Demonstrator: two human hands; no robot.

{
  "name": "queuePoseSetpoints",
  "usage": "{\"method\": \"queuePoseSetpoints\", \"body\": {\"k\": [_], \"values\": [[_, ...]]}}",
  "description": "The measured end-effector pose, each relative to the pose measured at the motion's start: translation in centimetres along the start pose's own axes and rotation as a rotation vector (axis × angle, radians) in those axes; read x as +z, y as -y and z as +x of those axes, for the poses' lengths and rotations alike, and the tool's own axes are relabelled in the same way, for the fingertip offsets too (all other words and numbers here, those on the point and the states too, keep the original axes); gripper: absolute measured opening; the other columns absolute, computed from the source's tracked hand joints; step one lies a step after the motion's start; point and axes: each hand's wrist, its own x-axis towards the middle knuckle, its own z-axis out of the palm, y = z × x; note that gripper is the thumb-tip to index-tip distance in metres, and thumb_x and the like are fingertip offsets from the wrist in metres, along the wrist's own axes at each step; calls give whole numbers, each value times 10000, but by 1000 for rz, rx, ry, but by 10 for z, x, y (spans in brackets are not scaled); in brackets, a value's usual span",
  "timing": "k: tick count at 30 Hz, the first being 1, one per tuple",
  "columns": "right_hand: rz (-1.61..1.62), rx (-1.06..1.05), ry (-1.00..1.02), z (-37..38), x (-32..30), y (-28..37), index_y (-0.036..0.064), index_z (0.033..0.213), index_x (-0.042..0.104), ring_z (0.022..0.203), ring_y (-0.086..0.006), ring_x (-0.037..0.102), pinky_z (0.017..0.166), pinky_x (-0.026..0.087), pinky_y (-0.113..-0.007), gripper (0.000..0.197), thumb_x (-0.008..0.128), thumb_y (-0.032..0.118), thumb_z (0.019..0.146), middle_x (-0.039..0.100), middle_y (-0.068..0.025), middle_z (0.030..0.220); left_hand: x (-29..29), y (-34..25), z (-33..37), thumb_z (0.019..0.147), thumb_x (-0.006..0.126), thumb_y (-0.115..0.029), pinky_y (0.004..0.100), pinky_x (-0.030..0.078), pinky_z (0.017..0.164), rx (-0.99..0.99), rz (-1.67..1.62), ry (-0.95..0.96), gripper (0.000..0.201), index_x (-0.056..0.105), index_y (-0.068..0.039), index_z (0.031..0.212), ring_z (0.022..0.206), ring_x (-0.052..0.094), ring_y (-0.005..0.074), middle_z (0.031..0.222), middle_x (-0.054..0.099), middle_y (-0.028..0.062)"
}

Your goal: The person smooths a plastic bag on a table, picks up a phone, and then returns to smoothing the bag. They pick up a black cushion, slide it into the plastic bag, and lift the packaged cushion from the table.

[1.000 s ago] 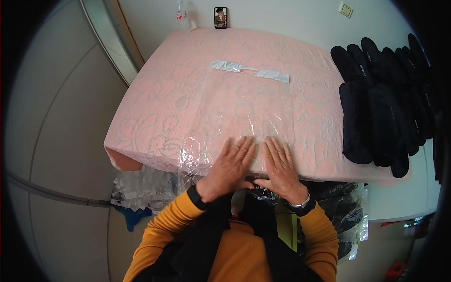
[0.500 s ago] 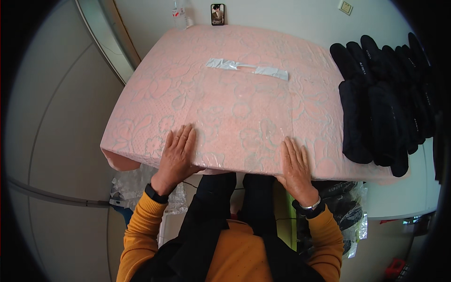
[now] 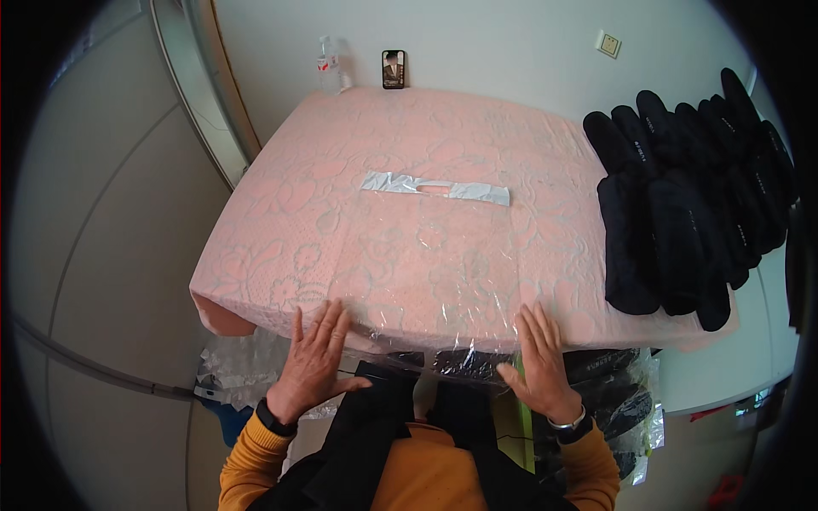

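Observation:
A clear plastic bag point(image 3: 430, 285) lies flat on the pink flowered tablecloth point(image 3: 256, 213), its near end sagging over the front edge. Its white handle strip point(image 3: 479, 194), with a slot in the middle, is toward the back. At the bag's near left corner is my left hand point(image 3: 313, 358), fingers stretched out and thumb apart, fingertips by the cloth edge. My right hand point(image 3: 542, 366) mirrors it on the near right, fingers spread and fingertips resting at the table edge. Nothing is gripped in either hand; whether the thumbs touch the film is hard to tell.
Black padded, long rounded items point(image 3: 673, 238) are piled at the table's right. A water bottle point(image 3: 329, 68) and a phone point(image 3: 394, 70) stand at the back by the wall. Clear plastic packaging point(image 3: 239, 366) hangs below the table at left, more with black contents point(image 3: 609, 366) at right.
Both hands have moved toward me, to the table's front edge. The bag has slid nearer, and its near end now hangs over the edge. The view has also tilted up.

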Motion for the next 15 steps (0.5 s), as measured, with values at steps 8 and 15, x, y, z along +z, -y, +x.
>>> {"method": "queuePoseSetpoints", "body": {"k": [8, 15], "values": [[-214, -198, -87, 64, 52, 9, -89, 1462, 323, 1461, -404, 250, 1171, 204, -557, 765, 615, 362, 918, 318, -255, 1536, 17, -106, 88, 878, 555, -648, 563, 161, 1186, 298, -386, -152, 986, 276, 73, 1490, 1453, 270, 415, 1554, 278, 274], [-114, -98, 1, 61, 50, 0, -102, 1476, 277, 1467, -405, 237, 1183, 198, -532, 847, 610, 438, 915, 280, -270, 1553, 49, -68, 103, 911, 491, -645, 536, 173, 1192, 216, -153, -99, 943, 299, 82, 1480, 1464, 255, 400, 1567, 273, 255]]}}
